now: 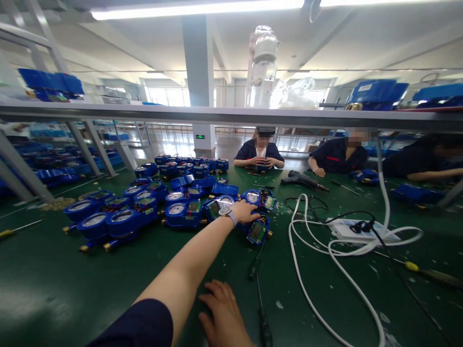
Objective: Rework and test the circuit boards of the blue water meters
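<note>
My left hand (246,212), a watch on its wrist, reaches out over a blue water meter (259,233). Its fingers curl over the meter's top and hide part of it; a small display and green board show beside them. Just behind sits another blue meter (252,196) with a round dial, its electronics exposed. My right hand (223,313) rests on the green tabletop near the front edge, fingers a little apart and holding nothing. To its right lie two screwdrivers, one with a dark handle (265,327) and one farther up (254,269).
Several blue meters (125,222) crowd the left and middle. White cable (294,250) loops around a power strip (347,230) at right. A heat gun (304,180) lies beyond. A shelf (224,114) spans overhead. Co-workers (258,152) sit across the table.
</note>
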`<action>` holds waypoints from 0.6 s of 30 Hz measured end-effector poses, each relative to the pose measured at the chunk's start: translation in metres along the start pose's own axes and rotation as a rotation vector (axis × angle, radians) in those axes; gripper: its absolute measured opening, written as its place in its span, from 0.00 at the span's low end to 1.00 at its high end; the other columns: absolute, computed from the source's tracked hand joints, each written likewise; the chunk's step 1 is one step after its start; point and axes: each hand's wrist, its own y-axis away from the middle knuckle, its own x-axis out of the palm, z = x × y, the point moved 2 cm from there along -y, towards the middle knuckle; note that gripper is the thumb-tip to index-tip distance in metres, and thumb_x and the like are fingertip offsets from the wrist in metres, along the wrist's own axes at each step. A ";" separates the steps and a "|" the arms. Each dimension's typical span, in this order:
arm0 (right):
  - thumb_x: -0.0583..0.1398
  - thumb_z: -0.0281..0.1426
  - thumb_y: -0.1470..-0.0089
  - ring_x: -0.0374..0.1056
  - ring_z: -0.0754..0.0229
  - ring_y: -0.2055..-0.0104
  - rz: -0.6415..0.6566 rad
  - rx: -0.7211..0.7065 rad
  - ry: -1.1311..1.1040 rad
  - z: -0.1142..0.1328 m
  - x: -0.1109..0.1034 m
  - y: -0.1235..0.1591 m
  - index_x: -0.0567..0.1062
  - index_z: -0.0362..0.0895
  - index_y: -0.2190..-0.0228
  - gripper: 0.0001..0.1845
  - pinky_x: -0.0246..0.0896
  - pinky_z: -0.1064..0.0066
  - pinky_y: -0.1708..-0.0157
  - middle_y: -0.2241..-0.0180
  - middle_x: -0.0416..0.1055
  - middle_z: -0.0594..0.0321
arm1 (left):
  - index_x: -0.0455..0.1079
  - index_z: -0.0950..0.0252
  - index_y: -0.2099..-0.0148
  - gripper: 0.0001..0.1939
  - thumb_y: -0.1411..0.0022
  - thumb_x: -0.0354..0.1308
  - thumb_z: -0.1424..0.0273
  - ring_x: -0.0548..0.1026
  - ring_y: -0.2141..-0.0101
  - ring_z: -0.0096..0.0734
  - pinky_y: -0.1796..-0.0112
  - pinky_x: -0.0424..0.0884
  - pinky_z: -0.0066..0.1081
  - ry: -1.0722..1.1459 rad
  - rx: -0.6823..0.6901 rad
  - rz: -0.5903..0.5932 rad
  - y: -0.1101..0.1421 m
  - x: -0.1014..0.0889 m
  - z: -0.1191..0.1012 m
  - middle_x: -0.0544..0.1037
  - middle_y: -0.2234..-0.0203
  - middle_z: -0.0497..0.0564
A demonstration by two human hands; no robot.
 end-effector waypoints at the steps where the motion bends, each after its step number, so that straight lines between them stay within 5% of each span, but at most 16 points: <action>1: 0.60 0.30 0.46 0.50 0.53 0.36 -0.001 -0.003 -0.007 -0.001 0.001 0.000 0.75 0.50 0.51 0.19 0.35 0.58 0.35 0.42 0.63 0.65 | 0.67 0.64 0.46 0.23 0.35 0.53 0.54 0.72 0.52 0.42 0.51 0.69 0.48 -0.014 0.006 0.014 0.001 -0.001 0.000 0.74 0.52 0.57; 5: 0.60 0.31 0.46 0.50 0.53 0.36 -0.010 -0.013 -0.028 -0.001 0.001 -0.002 0.76 0.50 0.52 0.19 0.35 0.57 0.35 0.42 0.64 0.64 | 0.76 0.64 0.54 0.31 0.38 0.46 0.45 0.73 0.54 0.49 0.53 0.68 0.45 -0.045 0.032 0.040 0.010 -0.002 -0.003 0.79 0.59 0.59; 10: 0.60 0.30 0.46 0.50 0.52 0.36 -0.032 -0.035 -0.037 0.001 -0.002 0.000 0.75 0.50 0.51 0.19 0.36 0.56 0.35 0.43 0.64 0.63 | 0.75 0.61 0.52 0.29 0.36 0.43 0.46 0.74 0.57 0.42 0.55 0.68 0.35 -0.032 0.037 0.002 0.032 0.000 -0.006 0.79 0.59 0.55; 18: 0.60 0.24 0.47 0.57 0.51 0.40 -0.124 -0.085 -0.057 0.008 -0.008 0.001 0.76 0.47 0.53 0.18 0.42 0.52 0.37 0.47 0.68 0.59 | 0.73 0.66 0.53 0.31 0.42 0.50 0.44 0.72 0.58 0.48 0.57 0.70 0.39 -0.039 -0.070 -0.096 0.106 -0.005 -0.018 0.76 0.60 0.59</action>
